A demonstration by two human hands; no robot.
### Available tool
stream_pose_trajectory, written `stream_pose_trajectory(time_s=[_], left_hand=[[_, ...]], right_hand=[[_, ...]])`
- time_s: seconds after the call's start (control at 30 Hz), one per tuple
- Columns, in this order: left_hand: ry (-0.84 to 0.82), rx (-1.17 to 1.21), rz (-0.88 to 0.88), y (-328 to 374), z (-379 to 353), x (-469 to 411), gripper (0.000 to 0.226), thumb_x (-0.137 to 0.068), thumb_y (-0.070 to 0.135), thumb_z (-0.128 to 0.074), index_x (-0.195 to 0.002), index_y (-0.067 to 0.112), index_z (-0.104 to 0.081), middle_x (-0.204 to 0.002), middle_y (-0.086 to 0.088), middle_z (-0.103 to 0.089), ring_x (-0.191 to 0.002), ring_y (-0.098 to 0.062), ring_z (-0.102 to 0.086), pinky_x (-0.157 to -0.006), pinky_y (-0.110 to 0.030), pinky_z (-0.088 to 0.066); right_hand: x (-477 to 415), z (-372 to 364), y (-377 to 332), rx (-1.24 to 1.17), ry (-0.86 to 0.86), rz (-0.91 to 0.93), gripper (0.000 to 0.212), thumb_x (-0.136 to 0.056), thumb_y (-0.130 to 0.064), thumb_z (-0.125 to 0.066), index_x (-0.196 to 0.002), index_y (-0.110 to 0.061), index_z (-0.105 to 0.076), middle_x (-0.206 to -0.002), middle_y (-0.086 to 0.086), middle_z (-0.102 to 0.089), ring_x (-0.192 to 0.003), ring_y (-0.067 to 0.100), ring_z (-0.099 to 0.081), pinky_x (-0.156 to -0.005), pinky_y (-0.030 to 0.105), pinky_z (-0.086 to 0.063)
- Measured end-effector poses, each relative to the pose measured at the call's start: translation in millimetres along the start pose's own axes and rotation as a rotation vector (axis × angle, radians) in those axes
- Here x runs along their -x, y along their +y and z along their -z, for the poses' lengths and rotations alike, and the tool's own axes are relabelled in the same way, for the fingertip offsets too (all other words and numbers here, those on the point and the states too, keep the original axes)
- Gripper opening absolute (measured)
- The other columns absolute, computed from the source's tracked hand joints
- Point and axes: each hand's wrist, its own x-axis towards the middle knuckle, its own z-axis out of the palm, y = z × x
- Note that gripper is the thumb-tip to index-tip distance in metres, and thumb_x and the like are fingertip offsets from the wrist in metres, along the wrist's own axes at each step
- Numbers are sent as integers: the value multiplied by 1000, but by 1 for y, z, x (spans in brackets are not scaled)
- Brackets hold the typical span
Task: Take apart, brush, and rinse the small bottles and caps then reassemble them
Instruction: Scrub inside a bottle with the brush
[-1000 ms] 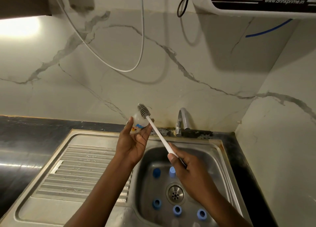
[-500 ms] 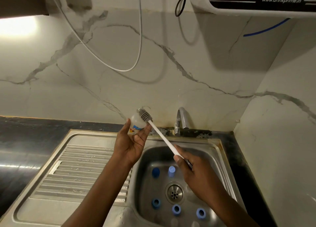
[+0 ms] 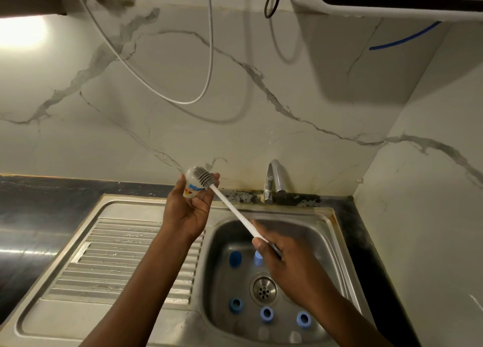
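- The left hand (image 3: 187, 210), just left of the middle of the frame, has its fingers curled around a small clear bottle (image 3: 191, 185), thumb on the left side of it and the fingertips up along the right.
- The bottle is held up above the rim between drainboard and basin; it carries a coloured label low on its body, and I cannot make out which end faces the camera.
- The grey bristle head of the brush (image 3: 204, 177) lies against the upper part of the bottle; whether it is inside or just on the surface I cannot tell.
- The right hand (image 3: 281, 260), lower and to the right, is closed around the far end of the brush's white handle, which runs as a straight diagonal up and left to the bottle.
- Under that hand lies the steel sink (image 3: 337, 244), its drain (image 3: 263, 289) near the middle of the basin floor.
- Five blue caps (image 3: 266, 314) lie scattered on the basin floor: two above the drain, one partly hidden by the right hand, and three in a row below it.
- The ribbed drainboard (image 3: 117, 263) fills the lower left.
- A chrome tap (image 3: 274, 181) stands behind the basin against the marble wall (image 3: 287, 85).
- A white cord (image 3: 183, 102) loops down the wall in the upper left.
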Motion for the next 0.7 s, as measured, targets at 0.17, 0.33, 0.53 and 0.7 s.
stream_pose_trajectory(time_s=[0.17, 0.33, 0.53, 0.7], left_hand=[[3, -35, 27, -3, 2, 5, 56, -108, 36, -57, -150, -1, -48, -139, -31, -64, -132, -40, -63, -96, -46, -59], [-36, -29, 87, -16, -2, 10, 59, -108, 35, -57, -152, -1, -43, -140, -34, -62, -130, -43, -64, -100, -50, -56], [-50, -52, 79, -14, -6, 8, 59, -108, 36, -56, -152, -2, -42, -137, -37, -62, -124, -42, -68, -98, -50, -57], [-49, -56, 32, 5, -5, 5, 59, -109, 37, -53, -151, -3, -45, -140, -35, -62, -125, -41, -67, -96, -45, -60]], right_hand=[[3, 6, 13, -4, 1, -23, 42, -100, -67, -44, -141, -61, -50, -74, -32, -65, -65, -7, -66, -56, 8, -48], [-3, 1, 11, -34, 52, -16, 46, -101, -69, -47, -144, -51, -50, -88, -23, -71, -70, -2, -69, -56, 10, -50], [-4, -2, 5, -12, 51, 31, 31, -101, -67, -50, -129, -79, -44, -101, -22, -71, -90, -2, -72, -74, 16, -60], [8, 7, 13, 32, 3, 25, 40, -98, -78, -39, -137, -81, -33, -88, -19, -72, -77, -3, -71, -64, 16, -57]])
